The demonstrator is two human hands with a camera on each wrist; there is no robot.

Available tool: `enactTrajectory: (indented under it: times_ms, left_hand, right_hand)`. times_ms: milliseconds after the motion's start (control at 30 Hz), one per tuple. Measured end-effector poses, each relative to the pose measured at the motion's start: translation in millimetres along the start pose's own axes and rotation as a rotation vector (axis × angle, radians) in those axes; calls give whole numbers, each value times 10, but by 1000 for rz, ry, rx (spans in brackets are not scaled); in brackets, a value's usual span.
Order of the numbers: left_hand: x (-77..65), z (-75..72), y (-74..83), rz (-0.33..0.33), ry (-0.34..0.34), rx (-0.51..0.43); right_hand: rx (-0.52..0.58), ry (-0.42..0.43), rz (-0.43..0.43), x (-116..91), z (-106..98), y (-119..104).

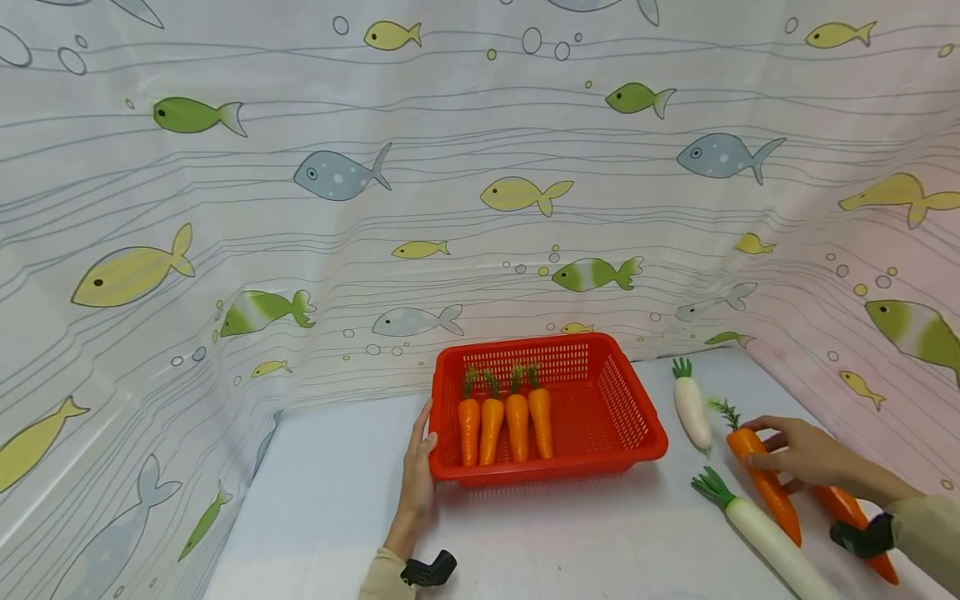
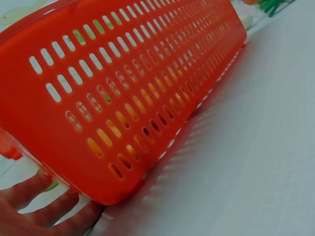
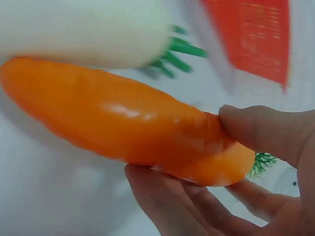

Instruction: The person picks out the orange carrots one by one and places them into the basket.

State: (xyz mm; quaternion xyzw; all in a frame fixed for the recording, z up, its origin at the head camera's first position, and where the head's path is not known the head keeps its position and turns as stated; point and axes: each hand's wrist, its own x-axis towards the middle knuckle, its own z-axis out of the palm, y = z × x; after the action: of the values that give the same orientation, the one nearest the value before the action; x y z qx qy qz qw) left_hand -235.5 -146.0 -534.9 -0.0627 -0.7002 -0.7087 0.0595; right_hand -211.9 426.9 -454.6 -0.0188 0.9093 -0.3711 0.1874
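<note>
My left hand (image 1: pixel 417 467) rests against the left side of a red plastic basket (image 1: pixel 540 469), fingers fairly straight along its outside and thumb near the rim. In the left wrist view, several fingers (image 2: pixel 59 209) touch the basket's lower corner. Several orange carrots (image 1: pixel 491 429) with green tops lie side by side in the basket's left half. Over on the right, my right hand (image 1: pixel 806 454) grips a large carrot (image 1: pixel 776 500) near its leafy end. Thumb and fingers close on opposite sides of that carrot (image 3: pixel 123 115) in the right wrist view.
A short white radish (image 1: pixel 692 412) lies right of the basket. Nearer me is a long white radish (image 1: pixel 772 542) with green leaves. Another carrot (image 1: pixel 843 504) lies partly hidden under the right forearm. A fish-patterned curtain (image 1: pixel 465 283) surrounds the white table (image 1: pixel 330 500).
</note>
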Motion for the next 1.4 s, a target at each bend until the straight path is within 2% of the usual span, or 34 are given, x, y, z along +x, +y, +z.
enactTrajectory:
  times_ms: [267, 333, 600, 767, 1000, 1200, 1400]
  left_hand:
    - [-7, -3, -18, 4, -1, 6]
    - [-9, -5, -24, 4, 2, 9]
    - [-4, -15, -24, 11, 6, 16]
    - [5, -9, -23, 19, 6, 20]
    - [5, 2, -19, 25, 7, 33]
    - [6, -9, 0, 22, 5, 30]
    - [11, -18, -11, 22, 3, 42]
  right_hand:
    - [108, -26, -74, 117, -242, -268]
    - [165, -43, -85, 169, -261, -328]
    - [459, -103, -100, 418, -178, -602]
    - [563, -146, -138, 539, -104, -811]
    - [611, -151, -204, 715, -17, -997]
    - [615, -162, -209, 909, 86, -1171]
    - [664, -192, -186, 1115, 248, -1358]
